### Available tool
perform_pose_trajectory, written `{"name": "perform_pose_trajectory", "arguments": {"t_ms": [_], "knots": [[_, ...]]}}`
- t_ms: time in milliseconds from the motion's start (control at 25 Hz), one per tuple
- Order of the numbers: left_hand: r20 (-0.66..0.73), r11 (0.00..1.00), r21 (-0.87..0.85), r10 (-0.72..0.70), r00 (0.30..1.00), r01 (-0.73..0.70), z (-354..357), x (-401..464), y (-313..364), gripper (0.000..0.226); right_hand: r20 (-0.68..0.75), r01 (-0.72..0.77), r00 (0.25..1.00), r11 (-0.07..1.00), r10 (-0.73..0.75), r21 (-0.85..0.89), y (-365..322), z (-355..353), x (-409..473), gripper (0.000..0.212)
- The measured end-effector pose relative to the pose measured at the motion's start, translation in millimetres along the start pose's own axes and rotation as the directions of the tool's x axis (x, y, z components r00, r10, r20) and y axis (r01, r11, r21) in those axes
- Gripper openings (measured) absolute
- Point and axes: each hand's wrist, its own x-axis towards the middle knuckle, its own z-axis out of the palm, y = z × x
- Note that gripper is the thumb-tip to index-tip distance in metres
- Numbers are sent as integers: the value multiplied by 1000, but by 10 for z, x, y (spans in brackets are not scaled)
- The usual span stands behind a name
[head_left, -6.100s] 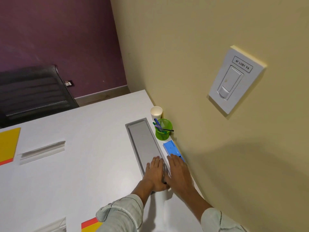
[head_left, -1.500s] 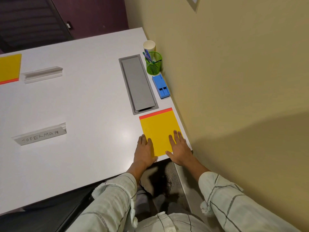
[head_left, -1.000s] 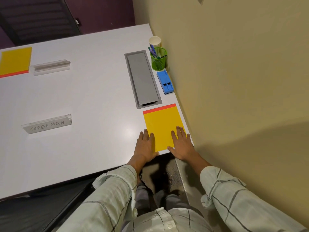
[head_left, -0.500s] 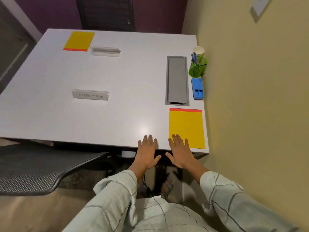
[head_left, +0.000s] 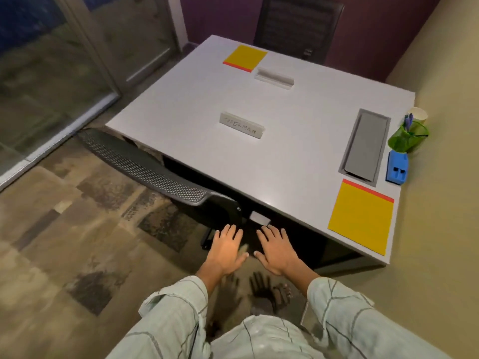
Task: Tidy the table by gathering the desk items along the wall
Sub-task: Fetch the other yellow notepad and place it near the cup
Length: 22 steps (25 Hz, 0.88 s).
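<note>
Yellow pad by wall: lies flat at the near right corner of the table, just beside the wall; long axis runs roughly along the wall, red strip at the far end
Blue holder: just beside the wall, beyond the pad; long axis along the wall
Green pen cup: beyond the blue holder, by the wall; appears tilted in this wide view; pens inside
Paper cup: upright, just beyond the green cup, near the wall
Grey cable tray: recessed in the tabletop, left of the wall row, long axis parallel to the wall
Nameplate: mid-table, well apart from the wall; handwriting reads "SUPERMAN"
Second nameplate: far side of the table; no readable text
Second yellow pad: far left corner area, red strip on its left edge
Left hand: fingers straight and spread, holds nothing, off the near table edge above the floor
Right hand: same posture, holds nothing
Obstructions: mesh chair at the near left edge; black chair at the far side
</note>
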Motion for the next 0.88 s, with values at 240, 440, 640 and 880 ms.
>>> {"name": "perform_pose_trajectory", "arguments": {"t_ms": [240, 440, 640, 880], "knots": [[-78, 951, -91, -303, 950, 295, 271, -1257, -1148, 74, 43, 313, 949, 946, -311, -83, -1629, 24, 300, 73], [-148, 829, -165, -556, 818, 534, 265, -2129, -2102, 74, 33, 524, 850, 838, -526, -154, -2812, -194, 680, 74], [-205, 702, -232, -712, 672, 673, 50, -2602, -2846, 71, 0, 650, 748, 732, -664, -204, -3766, -577, 1250, 71], [-205, 615, -269, -789, 580, 741, -265, -2529, -3891, 72, -20, 727, 666, 655, -745, -207, -4803, -915, 2194, 69]]}}
